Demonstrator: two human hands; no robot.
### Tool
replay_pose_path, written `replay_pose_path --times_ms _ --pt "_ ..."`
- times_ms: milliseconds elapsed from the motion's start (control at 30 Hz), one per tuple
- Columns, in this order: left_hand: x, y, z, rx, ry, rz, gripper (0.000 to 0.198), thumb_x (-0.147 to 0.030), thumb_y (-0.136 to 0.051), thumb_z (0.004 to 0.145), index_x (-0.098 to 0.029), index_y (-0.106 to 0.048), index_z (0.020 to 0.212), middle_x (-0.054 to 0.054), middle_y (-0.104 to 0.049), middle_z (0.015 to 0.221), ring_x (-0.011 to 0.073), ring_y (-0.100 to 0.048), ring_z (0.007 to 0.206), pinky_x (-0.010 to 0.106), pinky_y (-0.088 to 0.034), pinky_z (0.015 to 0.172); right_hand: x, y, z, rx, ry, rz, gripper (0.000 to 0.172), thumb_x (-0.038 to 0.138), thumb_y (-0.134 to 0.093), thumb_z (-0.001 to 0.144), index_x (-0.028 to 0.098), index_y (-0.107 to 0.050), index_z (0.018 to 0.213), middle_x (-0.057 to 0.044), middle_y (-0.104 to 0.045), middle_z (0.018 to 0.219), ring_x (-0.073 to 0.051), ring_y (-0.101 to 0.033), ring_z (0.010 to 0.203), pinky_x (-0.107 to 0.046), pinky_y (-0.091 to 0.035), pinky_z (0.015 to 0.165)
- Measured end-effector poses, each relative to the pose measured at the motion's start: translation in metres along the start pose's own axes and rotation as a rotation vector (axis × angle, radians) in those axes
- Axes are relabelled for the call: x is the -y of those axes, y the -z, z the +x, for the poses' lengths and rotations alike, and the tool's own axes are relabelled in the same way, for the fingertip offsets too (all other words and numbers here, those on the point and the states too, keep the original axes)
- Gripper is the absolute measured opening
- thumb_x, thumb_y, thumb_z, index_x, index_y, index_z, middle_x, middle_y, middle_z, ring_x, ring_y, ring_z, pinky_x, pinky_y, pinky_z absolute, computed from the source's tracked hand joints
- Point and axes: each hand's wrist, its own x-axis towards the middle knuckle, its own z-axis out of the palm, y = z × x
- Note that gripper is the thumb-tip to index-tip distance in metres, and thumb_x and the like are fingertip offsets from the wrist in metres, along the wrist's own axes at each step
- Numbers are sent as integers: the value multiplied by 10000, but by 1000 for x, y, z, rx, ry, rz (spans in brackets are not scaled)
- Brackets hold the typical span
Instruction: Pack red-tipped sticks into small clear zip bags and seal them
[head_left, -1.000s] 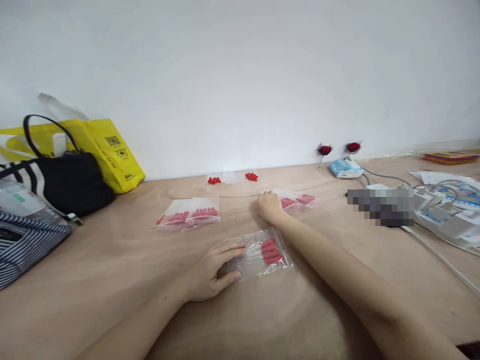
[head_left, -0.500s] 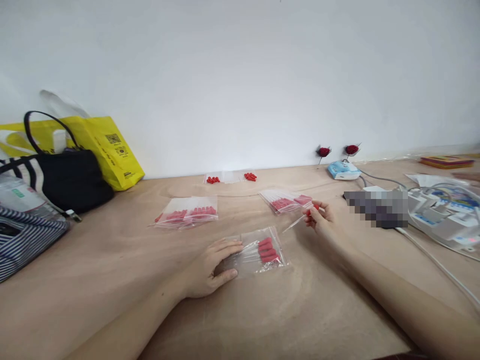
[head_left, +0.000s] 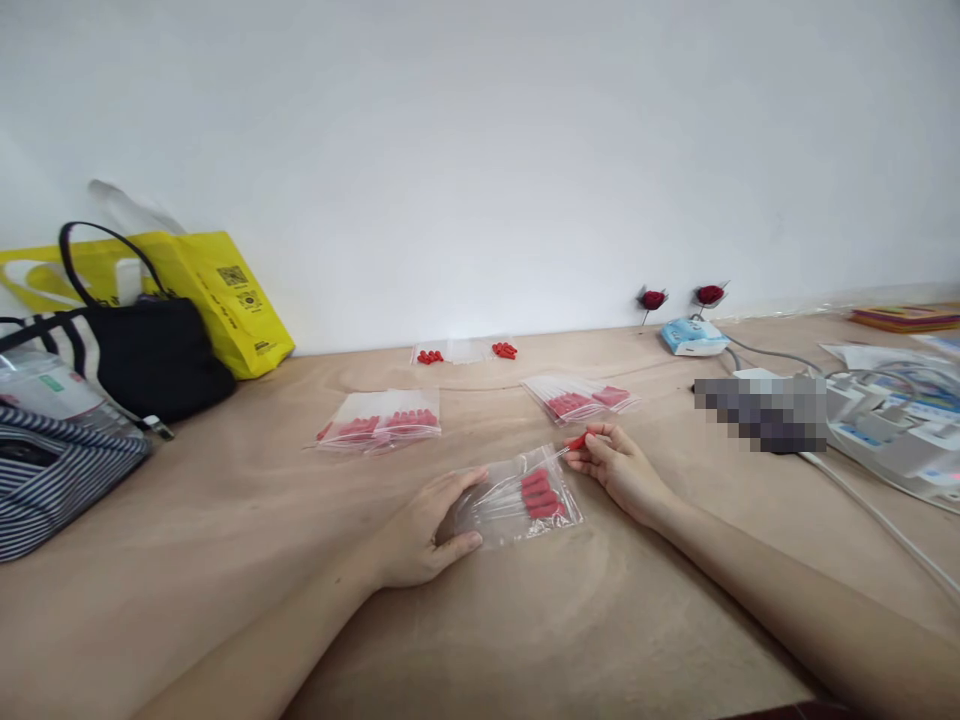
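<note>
A clear zip bag [head_left: 501, 515] lies on the table in front of me, with several droppers inside, their red bulbs [head_left: 541, 494] toward its right end. My left hand [head_left: 431, 525] rests at the bag's left end, thumb and fingers spread apart and touching the plastic. Pinched in my right hand [head_left: 611, 470] is another dropper [head_left: 577, 441], red bulb up. Its thin clear stem points down-left to the bag's right, zip-strip end; I cannot tell how far the tip reaches inside.
Filled zip bags lie farther back at left [head_left: 382, 420] and right [head_left: 577, 395]. Small red bulbs [head_left: 504, 350] sit on bags by the wall. A striped bag [head_left: 67, 480], black handbag [head_left: 165, 360] and yellow bag [head_left: 240, 310] stand left. A power strip [head_left: 892, 430] with cables lies right.
My right hand has moved left and toward me, bringing the dropper's stem to the end of the bag. My left hand stays at the bag's left end. The view has shifted slightly.
</note>
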Motion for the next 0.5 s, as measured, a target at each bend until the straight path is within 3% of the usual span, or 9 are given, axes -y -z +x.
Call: replay_pose_path --times_ms 133,267,400,500 --pt "0 -1 0 12 -5 -8 549 -282 -520 805 -227 -297 1303 75 -396 1334 249 -386 1202 436 -338 987 0 -2 -5 178 26 -220 367 445 -662 626 200 -440 785 49 -567 635 -74 -537 524 -224 -434 530" --pt "0 -1 0 -6 -16 -21 546 -272 -529 800 -227 -310 1297 75 -400 1331 252 -385 1200 441 -332 988 0 -5 -6 242 45 -454 365 473 -650 627 178 -493 776 54 -528 567 -59 -472 468 -193 -366 438" --pt "-3 0 1 -5 -11 -34 546 -257 -533 796 -230 -314 1294 72 -406 1327 248 -389 1196 436 -337 985 2 -9 2 274 -31 -538 386 494 -650 606 172 -512 767 65 -502 504 -51 -432 409 -173 -305 367" --pt "-6 1 1 -15 -18 -47 540 -248 -533 796 -240 -319 1293 64 -414 1321 246 -397 1191 430 -335 987 6 -8 10 393 -98 -538 387 483 -660 595 168 -525 775 81 -478 445 -51 -425 373 -170 -303 356"
